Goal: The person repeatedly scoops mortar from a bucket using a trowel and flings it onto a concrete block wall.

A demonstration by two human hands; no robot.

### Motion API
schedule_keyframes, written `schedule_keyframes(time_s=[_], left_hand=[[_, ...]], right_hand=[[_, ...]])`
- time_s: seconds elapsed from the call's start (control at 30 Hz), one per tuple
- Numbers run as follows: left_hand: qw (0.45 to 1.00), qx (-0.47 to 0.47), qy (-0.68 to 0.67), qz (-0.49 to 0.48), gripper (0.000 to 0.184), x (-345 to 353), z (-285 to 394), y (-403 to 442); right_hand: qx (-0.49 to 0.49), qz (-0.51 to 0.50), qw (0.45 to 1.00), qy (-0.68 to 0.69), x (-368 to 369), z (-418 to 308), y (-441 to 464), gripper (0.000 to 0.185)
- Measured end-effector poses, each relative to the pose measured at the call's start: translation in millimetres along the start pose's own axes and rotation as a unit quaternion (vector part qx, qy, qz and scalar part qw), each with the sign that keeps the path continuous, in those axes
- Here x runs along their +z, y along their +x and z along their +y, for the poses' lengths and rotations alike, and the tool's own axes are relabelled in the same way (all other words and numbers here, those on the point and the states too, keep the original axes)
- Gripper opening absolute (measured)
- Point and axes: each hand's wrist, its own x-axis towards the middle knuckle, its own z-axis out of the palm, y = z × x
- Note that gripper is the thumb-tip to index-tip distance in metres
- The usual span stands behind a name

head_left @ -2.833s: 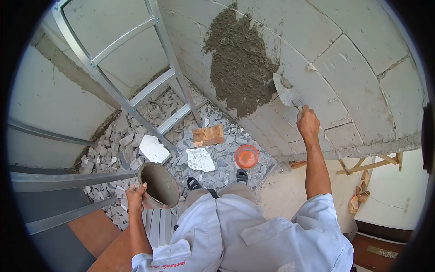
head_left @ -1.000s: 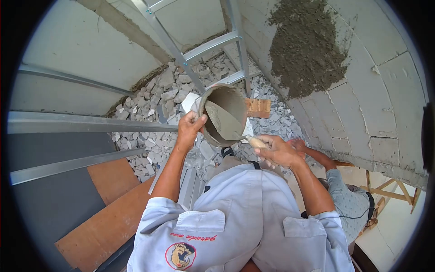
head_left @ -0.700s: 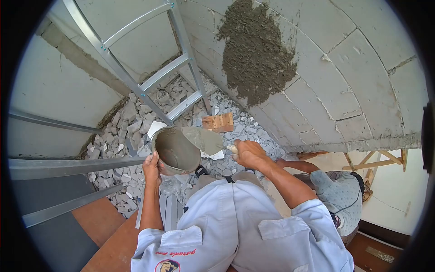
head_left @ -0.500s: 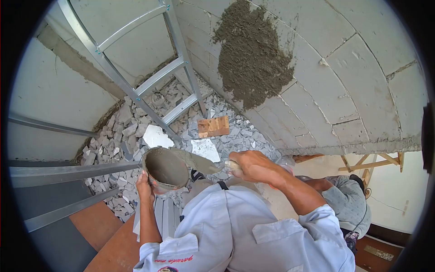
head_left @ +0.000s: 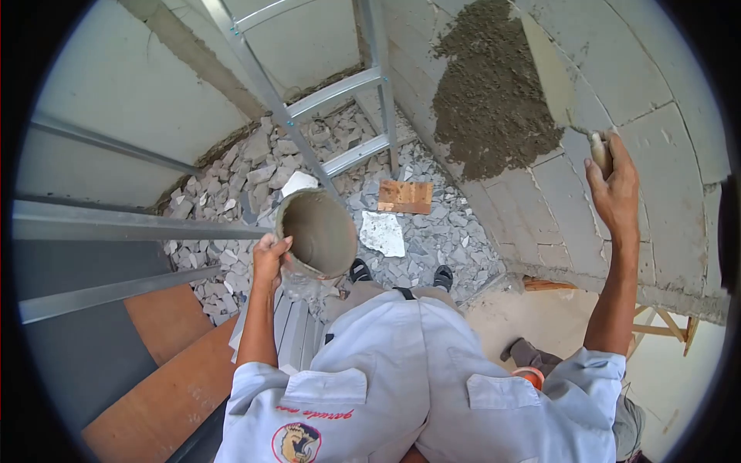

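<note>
My left hand (head_left: 270,261) grips the rim of a mortar-smeared bucket (head_left: 328,239), tilted so its inside faces up toward me. Grey mortar coats the bucket's inner wall. In my right hand (head_left: 614,181) is the handle of a trowel (head_left: 549,73), raised against the block wall (head_left: 656,174). The trowel's long blade lies along the right edge of a rough patch of wet mortar (head_left: 494,100) on that wall. My fingers are closed around the trowel's pale handle.
A metal ladder (head_left: 336,96) stands in the corner over broken rubble (head_left: 255,166). A wooden board piece (head_left: 405,197) and a white slab (head_left: 383,234) lie on the rubble near my feet. Metal bars (head_left: 139,226) cross at left. Another person (head_left: 540,356) is low at the right.
My right hand has swung up and right, carrying the trowel from beside the bucket to the wall. The bucket has shifted slightly up and right in view; the view itself has moved.
</note>
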Motion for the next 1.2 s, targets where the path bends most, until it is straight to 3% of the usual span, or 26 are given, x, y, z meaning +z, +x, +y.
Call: schedule_keyframes(time_s=[0.03, 0.07, 0.1, 0.17, 0.23, 0.3, 0.4, 0.5, 0.6, 0.63, 0.73, 0.83, 0.93, 1.03, 1.07, 1.13, 1.2], left_hand=[[1.000, 0.005, -0.006, -0.015, 0.014, 11.0, 11.5, 4.0], [0.999, 0.009, -0.010, -0.032, 0.014, 19.1, 21.3, 3.9], [0.999, 0.022, -0.010, -0.044, 0.014, 28.3, 27.9, 5.0], [0.996, 0.049, 0.002, -0.081, 0.015, 42.0, 40.8, 14.3], [0.991, 0.070, 0.019, -0.117, 0.017, 55.0, 46.8, 23.0], [0.987, 0.058, 0.005, -0.150, 0.018, 78.7, 67.6, 15.2], [0.976, 0.072, 0.007, -0.207, 0.019, 93.6, 80.2, 24.6], [0.974, 0.094, 0.027, -0.204, 0.019, 103.7, 93.8, 23.5], [0.974, 0.089, 0.026, -0.206, 0.018, 93.6, 98.6, 23.7], [0.973, 0.095, 0.027, -0.209, 0.017, 97.3, 99.6, 18.7], [0.971, 0.095, 0.046, -0.214, 0.016, 101.7, 92.3, 24.4], [0.972, 0.111, 0.064, -0.198, 0.013, 111.4, 92.5, 22.1], [0.963, 0.107, 0.115, -0.217, 0.012, 117.3, 86.9, 20.7], [0.943, 0.158, 0.175, -0.234, 0.016, 132.2, 85.0, 16.8], [0.935, 0.186, 0.189, -0.236, 0.019, 139.8, 84.0, 17.7], [0.950, 0.155, 0.160, -0.221, 0.024, 147.9, 77.3, 12.9], [0.960, 0.134, 0.127, -0.212, 0.027, 150.1, 78.8, 1.3]], right_hand=[[-0.029, -0.013, 0.999, 0.040, 16.2, -21.2, -12.0, 0.028], [0.062, -0.163, 0.977, 0.121, 36.2, -36.1, -28.5, 0.035], [0.152, -0.303, 0.921, 0.192, 60.2, -47.9, -44.0, 0.042], [0.275, -0.461, 0.801, 0.265, 112.9, -69.7, -66.4, 0.051], [0.069, -0.355, 0.898, 0.252, 181.2, -68.1, -103.7, 0.056], [0.020, -0.330, 0.935, 0.128, 213.4, -95.3, -101.8, 0.051], [-0.090, -0.306, 0.947, -0.042, 245.3, -140.3, -100.2, 0.046], [-0.283, -0.304, 0.908, -0.048, 227.6, -142.5, -111.9, 0.041], [-0.244, -0.335, 0.907, -0.072, 212.8, -115.8, -90.2, 0.035], [-0.240, -0.212, 0.945, -0.072, 220.4, -112.8, -93.5, 0.034], [-0.283, -0.215, 0.924, -0.140, 224.3, -128.1, -91.0, 0.037], [-0.305, -0.268, 0.907, -0.116, 224.2, -119.2, -108.2, 0.032], [-0.260, -0.141, 0.939, -0.173, 214.3, -123.1, -84.7, 0.026], [-0.254, -0.337, 0.886, -0.190, 230.1, -127.3, -71.5, 0.030], [-0.218, -0.385, 0.889, -0.121, 235.2, -120.7, -73.1, 0.033], [-0.139, -0.471, 0.871, 0.013, 243.3, -98.0, -77.7, 0.040], [0.092, -0.540, 0.796, 0.258, 229.9, -85.9, -87.1, 0.039]])
